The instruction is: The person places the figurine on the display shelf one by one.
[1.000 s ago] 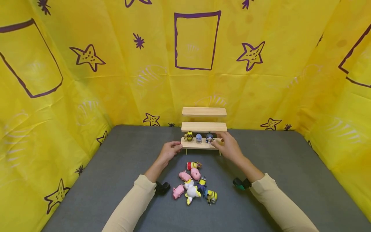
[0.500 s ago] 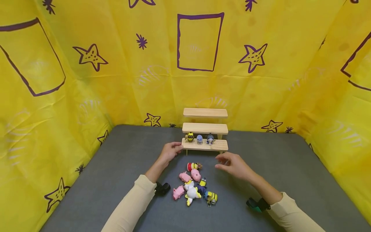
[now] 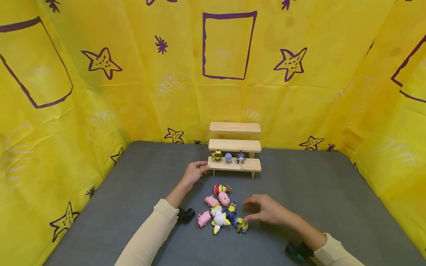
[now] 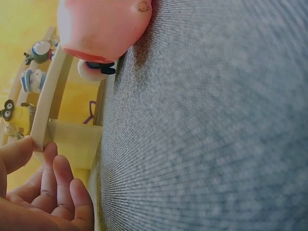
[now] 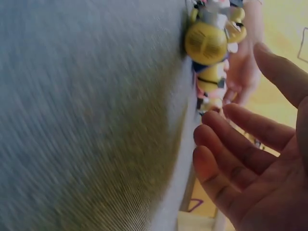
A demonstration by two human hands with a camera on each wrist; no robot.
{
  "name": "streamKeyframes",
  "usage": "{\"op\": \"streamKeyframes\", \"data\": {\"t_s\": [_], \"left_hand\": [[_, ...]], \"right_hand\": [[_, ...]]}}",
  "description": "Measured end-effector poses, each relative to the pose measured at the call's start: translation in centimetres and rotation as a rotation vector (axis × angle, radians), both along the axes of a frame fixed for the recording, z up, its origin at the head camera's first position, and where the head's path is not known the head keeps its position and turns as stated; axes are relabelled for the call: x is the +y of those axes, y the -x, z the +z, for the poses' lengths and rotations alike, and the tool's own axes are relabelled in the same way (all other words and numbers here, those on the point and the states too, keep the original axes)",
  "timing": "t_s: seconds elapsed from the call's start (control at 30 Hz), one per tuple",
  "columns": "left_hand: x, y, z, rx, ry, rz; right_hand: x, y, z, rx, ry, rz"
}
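My left hand [image 3: 194, 173] pinches the left end of the lowest board of a three-step wooden display shelf [image 3: 251, 165]; in the left wrist view the thumb lies on top of the board [image 4: 45, 110] and the fingers are beneath. Standing on that board are a yellow minion figure [image 3: 217, 155], a small blue figure [image 3: 228, 158] and a dark-hatted figure [image 3: 241, 158]. My right hand [image 3: 266, 210], fingers spread and holding nothing, is over the right side of the toy pile. Its thumb is right by a yellow-and-blue minion figure [image 3: 243, 225] lying on its side.
The pile also holds a red-and-yellow minion figure [image 3: 221, 189], pink pigs [image 3: 212, 201], a white-and-yellow toy [image 3: 219, 218] and a dark-blue-clothed minion [image 3: 231, 213]. Grey cloth [image 3: 149, 166] covers the table. Yellow patterned fabric [image 3: 149, 92] rises at the back and sides.
My right hand has left the dark-hatted figure on the lowest board and come back toward me, down to the pile's right side. The left hand has stayed at the board's end.
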State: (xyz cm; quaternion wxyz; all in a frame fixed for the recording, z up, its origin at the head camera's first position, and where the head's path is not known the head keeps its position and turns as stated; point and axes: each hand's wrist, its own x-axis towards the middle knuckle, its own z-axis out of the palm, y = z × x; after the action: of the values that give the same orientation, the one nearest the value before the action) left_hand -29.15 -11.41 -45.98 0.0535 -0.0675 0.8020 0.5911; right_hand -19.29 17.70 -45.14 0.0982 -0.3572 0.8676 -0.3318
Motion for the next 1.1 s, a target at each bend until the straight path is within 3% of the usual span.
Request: {"op": "streamKeyframes", "data": {"t_s": [0.4, 0.7, 1.1], "left_hand": [[0.0, -0.2, -0.3, -0.004, 0.011, 0.000], [0.0, -0.2, -0.5, -0.013, 0.011, 0.002], [0.0, 0.3, 0.1, -0.024, -0.002, -0.011]], "right_hand": [[-0.8, -1.2, -0.3, -0.094, -0.102, 0.023], [-1.4, -1.8, -0.1, -0.064, -0.162, 0.032], [-1.8, -1.6, 0.2, -0.044, -0.147, 0.029]]}}
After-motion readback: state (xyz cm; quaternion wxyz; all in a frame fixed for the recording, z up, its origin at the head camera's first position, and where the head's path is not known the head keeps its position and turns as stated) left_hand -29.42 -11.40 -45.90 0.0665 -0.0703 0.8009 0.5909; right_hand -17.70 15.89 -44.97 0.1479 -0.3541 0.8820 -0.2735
